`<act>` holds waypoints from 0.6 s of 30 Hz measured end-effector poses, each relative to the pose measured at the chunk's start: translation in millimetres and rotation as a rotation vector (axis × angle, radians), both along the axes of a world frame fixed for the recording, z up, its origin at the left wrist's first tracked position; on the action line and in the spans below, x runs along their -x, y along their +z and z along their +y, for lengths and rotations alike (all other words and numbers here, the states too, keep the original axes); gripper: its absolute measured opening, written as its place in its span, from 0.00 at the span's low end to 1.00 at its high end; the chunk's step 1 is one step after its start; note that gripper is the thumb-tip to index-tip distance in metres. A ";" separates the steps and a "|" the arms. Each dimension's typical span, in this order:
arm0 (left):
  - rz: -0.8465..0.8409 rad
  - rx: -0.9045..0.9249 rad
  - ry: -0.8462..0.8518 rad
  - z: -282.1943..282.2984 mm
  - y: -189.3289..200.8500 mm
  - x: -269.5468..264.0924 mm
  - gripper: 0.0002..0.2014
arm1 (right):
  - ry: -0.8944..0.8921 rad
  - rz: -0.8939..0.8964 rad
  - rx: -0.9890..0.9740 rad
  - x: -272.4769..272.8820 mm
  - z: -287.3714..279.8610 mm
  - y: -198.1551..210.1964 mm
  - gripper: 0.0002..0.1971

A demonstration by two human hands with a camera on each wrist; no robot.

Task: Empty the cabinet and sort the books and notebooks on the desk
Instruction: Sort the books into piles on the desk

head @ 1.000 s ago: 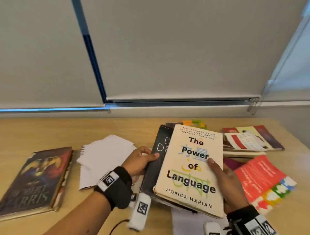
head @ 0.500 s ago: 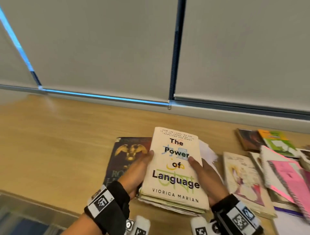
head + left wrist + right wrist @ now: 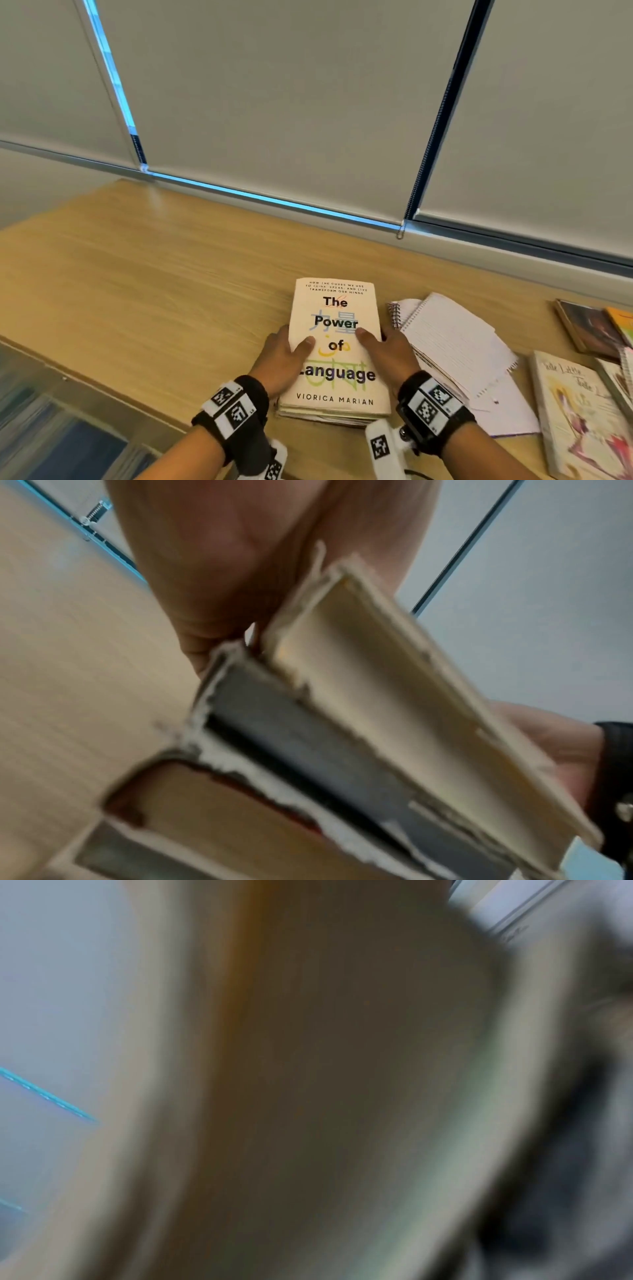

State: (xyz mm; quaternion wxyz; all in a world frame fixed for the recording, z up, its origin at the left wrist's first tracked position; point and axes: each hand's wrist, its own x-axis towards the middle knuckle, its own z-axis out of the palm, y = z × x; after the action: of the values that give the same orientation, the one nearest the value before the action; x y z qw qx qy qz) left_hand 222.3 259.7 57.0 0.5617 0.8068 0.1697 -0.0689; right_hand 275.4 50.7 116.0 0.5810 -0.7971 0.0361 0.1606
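Backdrop: grey blinds (image 3: pixel 274 102) behind wooden desk (image 3: pixel 137 274).
Stack (image 3: pixel 337 346): flat on desk, near its front edge; cream book "The Power of Language" on top; lower books mostly hidden, only page edges and a dark cover seen from left wrist view (image 3: pixel 342 750).
Left hand (image 3: pixel 284 359): grips stack's left edge, thumb on cover, fingers hidden underneath.
Right hand (image 3: pixel 387 356): grips right edge, thumb on cover; right wrist view too blurred to read.
Notebook (image 3: pixel 448 339): spiral-bound, open, just right of stack.
Other books (image 3: pixel 582 411): far right, cut off by frame.
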 end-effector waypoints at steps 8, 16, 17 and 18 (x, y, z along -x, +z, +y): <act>0.123 -0.031 -0.186 15.3 31.7 -20.8 0.38 | 0.018 -0.069 0.169 -18.0 5.2 -7.8 0.16; 0.112 0.010 -0.204 8.4 59.3 -17.8 0.21 | -0.032 -0.161 0.103 -12.9 3.2 -19.8 0.15; 0.105 0.021 -0.199 7.2 61.0 -15.8 0.20 | -0.042 -0.151 0.081 -12.0 3.3 -21.1 0.15; 0.095 0.042 -0.193 5.5 63.2 -13.1 0.20 | -0.051 -0.145 0.060 -11.5 2.9 -23.2 0.14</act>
State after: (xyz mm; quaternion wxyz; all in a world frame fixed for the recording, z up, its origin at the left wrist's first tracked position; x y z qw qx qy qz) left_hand 235.5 265.2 120.2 0.5605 0.8034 0.1160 -0.1643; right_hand 286.8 53.6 92.8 0.5617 -0.8226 0.0192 0.0864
